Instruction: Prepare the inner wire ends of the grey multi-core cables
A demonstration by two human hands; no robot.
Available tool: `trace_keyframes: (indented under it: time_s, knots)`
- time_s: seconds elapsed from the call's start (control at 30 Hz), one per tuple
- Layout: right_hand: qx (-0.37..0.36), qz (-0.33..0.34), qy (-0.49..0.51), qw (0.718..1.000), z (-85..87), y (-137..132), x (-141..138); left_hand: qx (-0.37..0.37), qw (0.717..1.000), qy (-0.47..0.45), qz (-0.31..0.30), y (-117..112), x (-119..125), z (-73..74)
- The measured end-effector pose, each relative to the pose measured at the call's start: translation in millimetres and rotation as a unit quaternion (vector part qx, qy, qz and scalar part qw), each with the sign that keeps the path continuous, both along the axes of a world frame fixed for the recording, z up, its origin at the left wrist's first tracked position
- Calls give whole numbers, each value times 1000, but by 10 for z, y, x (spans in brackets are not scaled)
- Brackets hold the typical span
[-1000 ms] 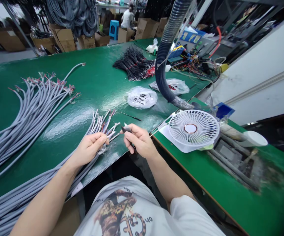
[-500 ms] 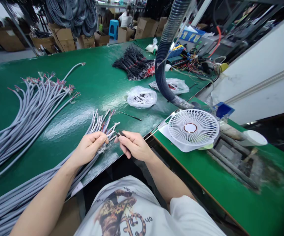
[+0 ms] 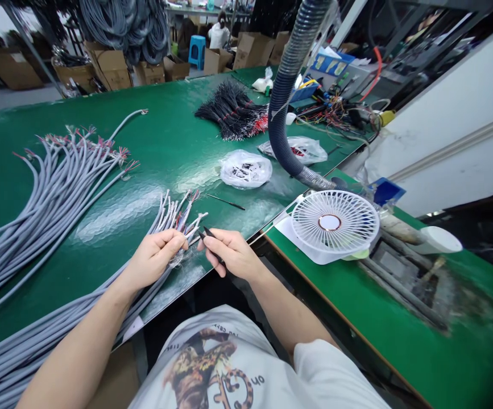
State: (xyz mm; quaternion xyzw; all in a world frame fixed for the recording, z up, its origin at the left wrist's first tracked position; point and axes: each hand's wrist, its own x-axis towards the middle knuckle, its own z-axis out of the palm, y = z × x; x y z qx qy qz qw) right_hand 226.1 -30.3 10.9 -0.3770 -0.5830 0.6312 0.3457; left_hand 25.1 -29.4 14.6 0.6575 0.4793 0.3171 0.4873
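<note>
Green bench, cables in left hand

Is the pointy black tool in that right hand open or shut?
Open: the two tips of the black tweezers stand apart, held in the right hand.

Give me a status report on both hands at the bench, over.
Left hand gripping grey cable bundle. Right hand pinching black tweezers, tips at the bundle. White desk fan off to the right.

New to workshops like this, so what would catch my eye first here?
Long grey cables fan across the green workbench, their stripped ends bunched in the left hand. The right hand pinches a small black pointed tool beside them. At right sits a white fan.
</note>
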Motion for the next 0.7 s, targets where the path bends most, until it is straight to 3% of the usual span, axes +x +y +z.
trace_keyframes:
  time_s: [0.07, 0.2, 0.27, 0.37, 0.43, 0.53, 0.63, 0.7]
  knots:
    - [-9, -19, 21, 1000, -20, 41, -13, 1, 1000, 3, -9, -8, 12, 4]
    - [6, -149, 79, 986, -13, 174, 16, -23, 999, 2, -39, -13, 47, 4]
    - [68, -186, 43, 979, 12, 215, 54, -35, 999, -12, -37, -4, 57, 3]
    - [232, -154, -97, 956, 30, 230, 118, -46, 998, -27, -34, 9, 62, 11]
    - [357, -99, -175, 912, 18, 239, 158, -46, 998, -23, -38, 12, 63, 21]
    - [511, -14, -261, 819, 9, 273, 209, -47, 998, -13, -42, 8, 64, 28]
    - [607, 37, -348, 714, 76, 292, 242, -52, 997, -7, -50, 6, 61, 9]
    - [642, 59, -389, 658, 158, 280, 252, -56, 997, -8, -59, 7, 58, -12]
